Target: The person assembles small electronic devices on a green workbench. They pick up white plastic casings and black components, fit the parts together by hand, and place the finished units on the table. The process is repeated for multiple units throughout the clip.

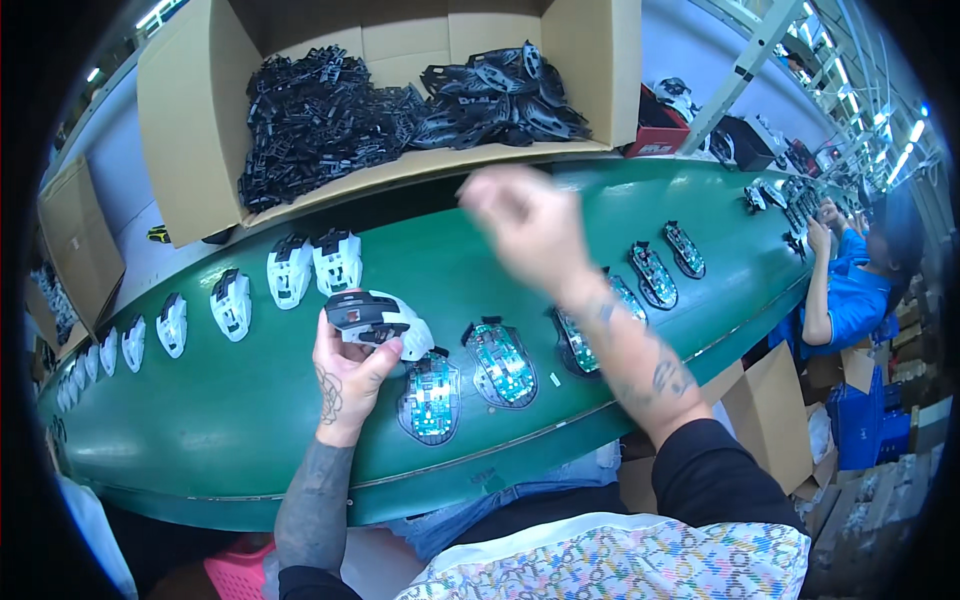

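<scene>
My left hand [345, 375] holds a white and black computer mouse shell [377, 319] just above the green conveyor belt [250, 420]. Right beside it on the belt lie open mouse bases with green circuit boards [432, 396], one next to another [501, 362]. My right hand [520, 222] is raised and blurred over the belt's far side, fingers apart, with nothing seen in it, close to the front lip of a big cardboard box [190, 130] full of black plastic parts [330, 110].
A row of assembled white mouse shells [290, 270] runs off to the left on the belt. More circuit-board bases [653, 273] run to the right. A person in blue [850, 290] works at the far right. Cardboard boxes [775, 415] stand below the belt.
</scene>
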Demonstrator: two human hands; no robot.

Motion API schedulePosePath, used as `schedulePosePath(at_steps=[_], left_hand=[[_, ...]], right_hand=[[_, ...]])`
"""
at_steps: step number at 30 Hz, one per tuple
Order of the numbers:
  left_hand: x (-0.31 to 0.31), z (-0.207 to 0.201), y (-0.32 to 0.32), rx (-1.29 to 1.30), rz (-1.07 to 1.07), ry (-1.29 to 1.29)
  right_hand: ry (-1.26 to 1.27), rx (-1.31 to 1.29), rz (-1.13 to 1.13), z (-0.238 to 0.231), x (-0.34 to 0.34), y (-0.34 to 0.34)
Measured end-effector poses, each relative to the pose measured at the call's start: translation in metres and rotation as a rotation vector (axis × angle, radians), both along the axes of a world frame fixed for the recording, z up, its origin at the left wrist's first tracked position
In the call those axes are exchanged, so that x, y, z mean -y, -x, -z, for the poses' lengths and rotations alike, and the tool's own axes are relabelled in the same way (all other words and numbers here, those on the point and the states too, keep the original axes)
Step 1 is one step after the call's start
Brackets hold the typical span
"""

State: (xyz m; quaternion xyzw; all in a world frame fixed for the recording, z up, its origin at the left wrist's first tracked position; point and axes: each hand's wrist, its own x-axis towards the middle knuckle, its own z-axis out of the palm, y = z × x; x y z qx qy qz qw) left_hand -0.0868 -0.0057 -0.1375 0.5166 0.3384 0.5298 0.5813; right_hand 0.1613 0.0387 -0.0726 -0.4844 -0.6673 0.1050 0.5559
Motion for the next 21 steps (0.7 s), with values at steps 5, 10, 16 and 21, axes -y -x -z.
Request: schedulePosePath(at_steps=[5,10,16,21], left_hand=[[-0.009,-0.005,-0.010,0.103,0.047,0.051],[-0.008,-0.001,-0.004,0.230,0.028,0.273],[-0.005,0.000,0.011,0.146,-0.018,0.197],[-0.002,-0.002,0.004,0.210,0.083,0.207]], right_hand=[[0.194,0.623,0.636,-0.018,-0.125,-0.130],[0.415,0.523,0.581,-0.026,-0.126,-0.128],[0.481,-0.283,-0.343,-0.004,-0.001,-0.036],[0.691,-0.630,-0.650,0.035,0.055,0.019]])
